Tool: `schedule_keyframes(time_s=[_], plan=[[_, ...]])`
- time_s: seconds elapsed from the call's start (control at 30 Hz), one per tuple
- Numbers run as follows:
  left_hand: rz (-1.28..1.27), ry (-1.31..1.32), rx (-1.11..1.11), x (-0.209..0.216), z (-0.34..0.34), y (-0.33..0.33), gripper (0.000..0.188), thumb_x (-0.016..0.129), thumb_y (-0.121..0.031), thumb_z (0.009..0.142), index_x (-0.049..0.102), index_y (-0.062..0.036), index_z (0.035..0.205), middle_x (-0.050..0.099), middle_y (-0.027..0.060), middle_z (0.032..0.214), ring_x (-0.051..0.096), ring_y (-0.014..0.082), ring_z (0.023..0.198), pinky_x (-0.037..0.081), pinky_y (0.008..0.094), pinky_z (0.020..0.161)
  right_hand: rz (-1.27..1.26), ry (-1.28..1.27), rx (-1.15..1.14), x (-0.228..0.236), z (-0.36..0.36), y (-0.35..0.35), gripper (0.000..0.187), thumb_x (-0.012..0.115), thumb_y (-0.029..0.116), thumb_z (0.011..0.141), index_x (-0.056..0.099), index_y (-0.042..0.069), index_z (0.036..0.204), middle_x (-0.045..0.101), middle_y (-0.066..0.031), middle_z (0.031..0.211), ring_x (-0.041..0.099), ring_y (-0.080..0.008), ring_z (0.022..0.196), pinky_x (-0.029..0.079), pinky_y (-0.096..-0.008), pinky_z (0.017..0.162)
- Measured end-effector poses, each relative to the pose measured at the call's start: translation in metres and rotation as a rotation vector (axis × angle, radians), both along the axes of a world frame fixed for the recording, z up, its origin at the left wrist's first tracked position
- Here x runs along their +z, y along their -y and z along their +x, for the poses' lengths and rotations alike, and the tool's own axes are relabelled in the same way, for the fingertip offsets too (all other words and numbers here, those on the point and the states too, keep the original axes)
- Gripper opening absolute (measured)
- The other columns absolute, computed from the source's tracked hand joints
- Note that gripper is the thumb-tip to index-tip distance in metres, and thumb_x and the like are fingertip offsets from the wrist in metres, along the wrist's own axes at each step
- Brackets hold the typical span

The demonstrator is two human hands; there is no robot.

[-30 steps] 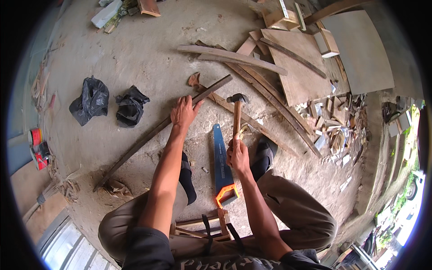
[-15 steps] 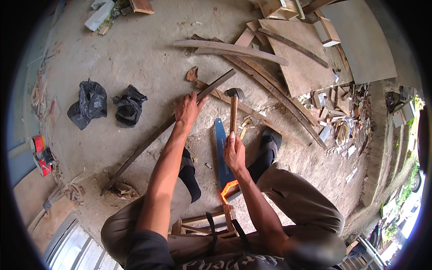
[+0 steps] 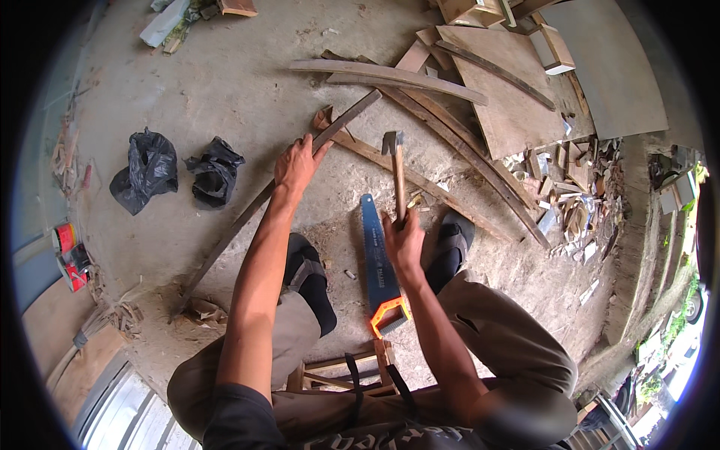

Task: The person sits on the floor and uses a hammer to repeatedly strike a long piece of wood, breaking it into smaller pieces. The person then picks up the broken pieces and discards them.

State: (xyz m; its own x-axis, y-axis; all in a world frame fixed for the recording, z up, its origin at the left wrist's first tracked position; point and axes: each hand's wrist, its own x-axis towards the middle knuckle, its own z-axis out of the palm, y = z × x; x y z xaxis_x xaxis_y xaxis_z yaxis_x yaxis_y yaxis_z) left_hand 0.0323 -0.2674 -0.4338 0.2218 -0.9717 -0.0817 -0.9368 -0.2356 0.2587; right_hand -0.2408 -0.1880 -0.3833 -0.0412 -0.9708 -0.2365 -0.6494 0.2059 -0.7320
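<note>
My left hand (image 3: 295, 163) is closed around a long dark wooden batten (image 3: 238, 223), which slants from the lower left up to the right. A thin, dark, nail-like spike sticks out near its upper end. In my right hand (image 3: 406, 238) is a claw hammer (image 3: 399, 174), gripped by its wooden handle with the head up, to the right of the batten's upper end and apart from it. Between my feet a handsaw (image 3: 377, 262) with a blue blade and orange handle lies on the floor.
Several planks (image 3: 450, 139) and a plywood sheet (image 3: 502, 97) lie at the far right, with wood scraps (image 3: 574, 210) beside them. Two black plastic bags (image 3: 148, 172) rest on the left. Close to me is a small wooden stool (image 3: 341, 364). Red cans (image 3: 71, 259) stand at the left edge.
The hammer's head has turned and shifted slightly up and right, its claw now showing. My left hand and the batten's upper end have moved a little left, and the spike is now visible.
</note>
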Motion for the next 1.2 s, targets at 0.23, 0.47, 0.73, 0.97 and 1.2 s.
schedule_keyframes(time_s=[0.23,0.47,0.73,0.97,1.2], plan=[[0.011,0.026,-0.013,0.007,0.007,0.008,0.067,0.044,-0.063,0.097,0.063,-0.0006,0.113,0.070,0.0209,0.083,0.071,0.0375,0.074,0.057,0.0460,0.059,-0.059,-0.212,0.125,-0.049,-0.021,0.078,0.072,0.072,0.036,0.087,0.038,0.010,0.145,0.069,-0.0245,0.080,0.068,-0.0466,0.077,0.053,-0.0537,0.069],[0.048,0.025,0.009,0.009,0.002,-0.001,0.070,0.043,-0.064,0.097,0.063,0.0008,0.115,0.071,0.0240,0.088,0.071,0.0389,0.078,0.057,0.0464,0.062,-0.074,-0.333,0.165,-0.040,-0.018,0.089,0.044,0.065,0.038,0.092,0.057,0.011,0.126,0.071,-0.0230,0.087,0.069,-0.0445,0.081,0.053,-0.0528,0.072],[-0.014,-0.024,0.023,0.007,0.012,0.013,0.073,0.043,-0.064,0.097,0.061,0.0031,0.120,0.071,0.0256,0.088,0.071,0.0410,0.080,0.057,0.0475,0.063,-0.201,-0.273,0.252,-0.046,-0.049,0.104,0.043,0.069,0.041,0.090,0.062,0.010,0.118,0.070,-0.0200,0.083,0.069,-0.0420,0.079,0.054,-0.0499,0.069],[0.084,-0.045,-0.018,-0.007,0.018,-0.008,0.076,0.043,-0.065,0.097,0.060,0.0047,0.122,0.069,0.0291,0.087,0.070,0.0440,0.078,0.056,0.0503,0.062,-0.139,-0.325,0.366,-0.035,-0.054,0.112,0.044,0.069,0.043,0.089,0.062,0.010,0.117,0.071,-0.0180,0.081,0.070,-0.0402,0.076,0.055,-0.0478,0.067],[0.103,-0.102,-0.014,-0.009,0.013,-0.022,0.079,0.041,-0.067,0.096,0.058,0.0035,0.127,0.068,0.0312,0.097,0.068,0.0469,0.088,0.056,0.0537,0.071,-0.200,-0.254,0.302,-0.047,-0.055,0.104,0.042,0.071,0.038,0.089,0.059,0.012,0.118,0.071,-0.0176,0.082,0.070,-0.0401,0.077,0.054,-0.0485,0.066]])
